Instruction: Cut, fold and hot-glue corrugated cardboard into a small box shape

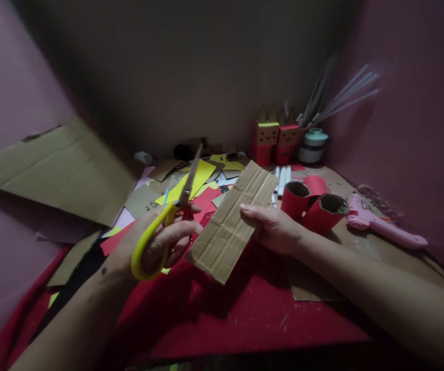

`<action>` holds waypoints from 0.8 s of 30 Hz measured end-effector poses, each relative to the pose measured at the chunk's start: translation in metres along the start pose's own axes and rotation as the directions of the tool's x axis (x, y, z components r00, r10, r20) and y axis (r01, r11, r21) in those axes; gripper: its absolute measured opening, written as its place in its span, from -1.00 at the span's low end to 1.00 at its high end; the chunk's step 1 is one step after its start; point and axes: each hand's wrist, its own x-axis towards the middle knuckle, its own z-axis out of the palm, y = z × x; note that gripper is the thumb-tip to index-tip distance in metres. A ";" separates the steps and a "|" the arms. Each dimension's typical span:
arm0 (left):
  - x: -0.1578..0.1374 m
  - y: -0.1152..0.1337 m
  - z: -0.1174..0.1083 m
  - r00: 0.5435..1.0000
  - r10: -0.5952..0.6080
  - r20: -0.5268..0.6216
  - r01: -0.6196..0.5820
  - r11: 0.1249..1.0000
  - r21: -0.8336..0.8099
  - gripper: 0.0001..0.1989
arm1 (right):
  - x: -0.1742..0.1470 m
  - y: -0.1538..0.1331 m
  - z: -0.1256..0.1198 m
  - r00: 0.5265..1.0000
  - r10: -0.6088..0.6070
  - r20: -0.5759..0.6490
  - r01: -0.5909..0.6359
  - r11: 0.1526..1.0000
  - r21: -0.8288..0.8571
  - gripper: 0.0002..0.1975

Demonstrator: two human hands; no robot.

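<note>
A rectangular strip of brown corrugated cardboard (229, 226) is tilted above the red-covered table. My right hand (274, 229) pinches its right long edge, thumb on top and the other fingers behind it. My left hand (175, 237) is closed on a pair of scissors with a yellow handle (139, 252). Their metal blades (194, 175) point up and away, apart from the cardboard, and look closed. Fingertips of my left hand come close to the strip's left edge; whether they touch it I cannot tell.
Coloured paper scraps (206, 198) cover the table's middle. At right stand several red tubes (296, 198) and a pink glue gun (384, 226). Behind are two red figures with faces (267, 139) and a jar (313, 147) near white sticks. A large cardboard sheet (67, 175) leans left.
</note>
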 end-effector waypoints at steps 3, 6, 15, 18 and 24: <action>-0.001 0.008 0.005 0.998 0.014 0.063 -0.027 0.975 0.219 -0.61 | -0.003 0.002 0.002 1.000 0.010 0.029 -0.009 0.999 -0.033 -0.79; 0.003 0.014 0.010 0.997 0.000 0.078 -0.025 0.946 0.323 -0.72 | -0.006 0.006 0.003 0.994 0.037 0.105 -0.029 0.997 -0.077 -0.74; 0.007 0.009 0.020 0.998 0.022 0.055 -0.039 0.941 0.337 -0.78 | -0.005 0.018 -0.003 0.991 -0.029 0.129 0.051 0.984 -0.171 -0.67; 0.007 0.010 0.020 0.998 0.027 0.058 -0.046 0.936 0.348 -0.75 | -0.006 0.022 -0.002 0.991 -0.051 0.127 0.072 0.983 -0.169 -0.74; 0.007 0.004 0.004 0.986 -0.081 0.146 0.029 0.944 0.328 -0.68 | -0.006 0.012 -0.004 0.992 0.040 0.121 -0.020 0.987 -0.161 -0.72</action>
